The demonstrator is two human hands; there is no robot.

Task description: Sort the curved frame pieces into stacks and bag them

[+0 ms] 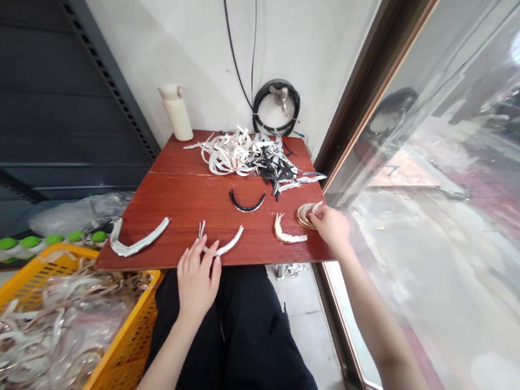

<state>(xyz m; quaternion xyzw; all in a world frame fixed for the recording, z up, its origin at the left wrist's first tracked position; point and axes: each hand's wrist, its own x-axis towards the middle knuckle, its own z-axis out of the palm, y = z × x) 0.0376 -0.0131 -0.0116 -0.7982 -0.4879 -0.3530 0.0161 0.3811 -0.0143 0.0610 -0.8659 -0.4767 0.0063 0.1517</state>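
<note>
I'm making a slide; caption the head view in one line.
Left hand on white strips, right hand pinching a curved bundle, at a reddish table.

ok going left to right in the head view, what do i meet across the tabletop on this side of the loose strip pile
White curved strip bundle, left hand, black curved strip, cream curved strip bundle, right hand.

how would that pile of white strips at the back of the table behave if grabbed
The white strips look fairly floppy, since they curl and loop. They are probably light, being thin. Lifting some may drag others along, as they overlap in a tangle.
</note>
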